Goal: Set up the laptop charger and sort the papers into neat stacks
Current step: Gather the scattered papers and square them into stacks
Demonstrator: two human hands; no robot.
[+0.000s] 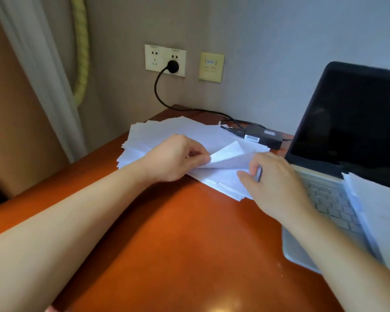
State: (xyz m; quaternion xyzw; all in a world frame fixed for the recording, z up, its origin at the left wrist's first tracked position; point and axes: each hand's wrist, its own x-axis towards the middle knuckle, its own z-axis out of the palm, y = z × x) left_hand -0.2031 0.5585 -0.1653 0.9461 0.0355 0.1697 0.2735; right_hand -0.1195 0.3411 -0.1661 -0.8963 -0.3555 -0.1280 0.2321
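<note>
One broad orange-brown counter (178, 244) carries everything. Its glossy wood shows across the near half between the two forearms, and its left edge runs diagonally back toward a pale curtain (38, 64).

At the right an open laptop (351, 122) stands with a dark screen, its near corner close to the counter's front. A squared stack (378, 210) of white sheets lies over the right part of its keyboard.

Left of the laptop, loose papers (167, 131) fan out in an untidy spread that reaches the counter's left edge.

The left hand (173, 158) pinches the raised corner of one sheet (230, 154), curled up off the spread. The right hand (277, 185) has thumb and curled fingers at that sheet's other edge and appears to pinch it too, though the grip is partly hidden.

Behind the papers, against the wall, the black charger brick (261, 137) lies on the counter just beside the laptop's lid. Its cable (160, 95) loops up the wall to a plug (173, 65) seated in the wall socket (154, 59).
</note>
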